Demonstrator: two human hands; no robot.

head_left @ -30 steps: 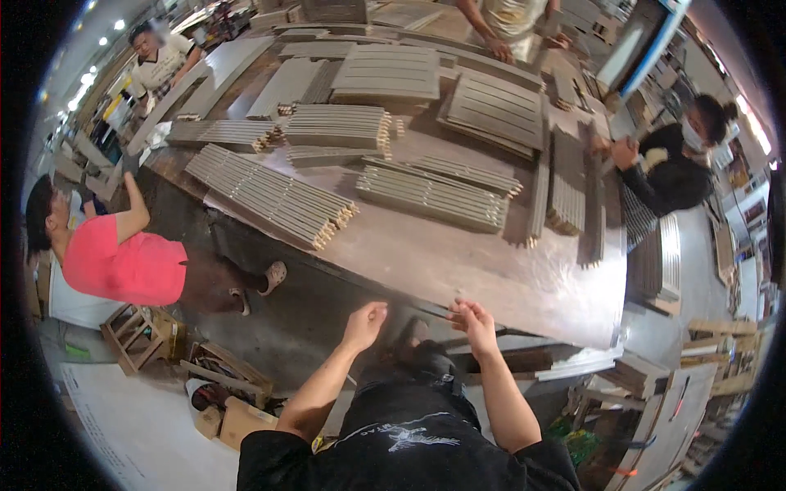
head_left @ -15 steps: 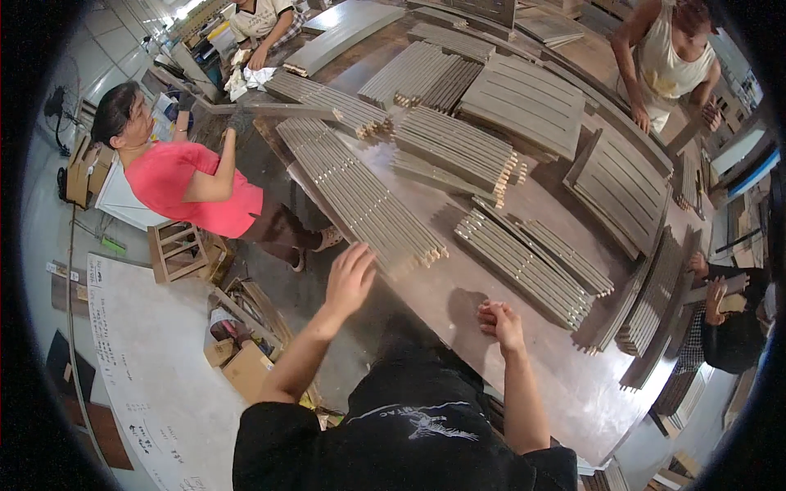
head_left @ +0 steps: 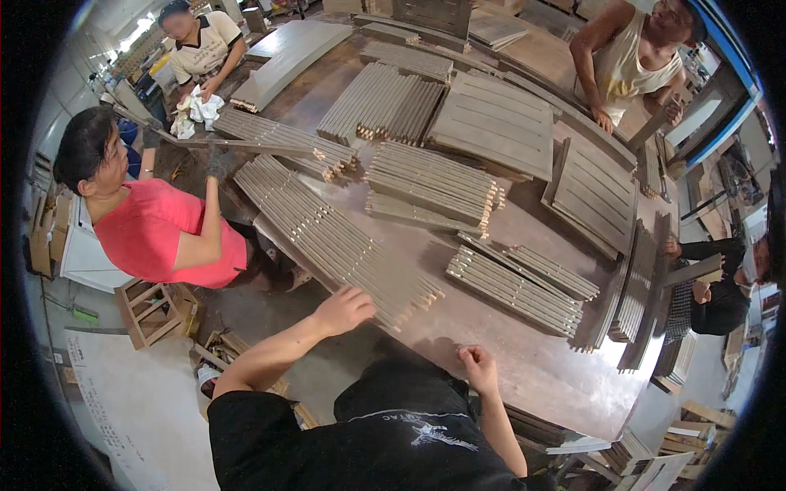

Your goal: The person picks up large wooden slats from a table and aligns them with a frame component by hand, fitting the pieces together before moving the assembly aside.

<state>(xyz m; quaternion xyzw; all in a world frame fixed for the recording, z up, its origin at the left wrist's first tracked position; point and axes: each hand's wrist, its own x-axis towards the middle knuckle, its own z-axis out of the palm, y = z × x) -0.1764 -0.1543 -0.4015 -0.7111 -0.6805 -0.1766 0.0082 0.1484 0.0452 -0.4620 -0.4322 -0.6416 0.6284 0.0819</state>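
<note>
My left hand (head_left: 345, 311) hangs by the near left corner of a row of grey-brown wooden slats (head_left: 315, 229), its fingers loosely bent and holding nothing. I cannot tell whether its fingertips touch the slats. These slats lie side by side, with shiny spots along them and pale pegs at their near ends. Above the table's near edge is my right hand (head_left: 479, 370), fingers curled in and thumb against them. No object shows in it. Beyond it lies a smaller bundle of slats (head_left: 516, 290) with shiny spots on its side.
The brown table (head_left: 532, 372) also bears stacked slats (head_left: 430, 184) and slatted panels (head_left: 495, 123). At left, a person in a pink shirt (head_left: 168, 233) holds a long slat. Others work at the far left, far right and right edge. A wooden frame (head_left: 151, 311) stands on the floor.
My view has shifted, so the table and slats sit differently in it. My left hand's fingers have drawn closer together near the slats. My right hand stays curled, nearer the table's edge.
</note>
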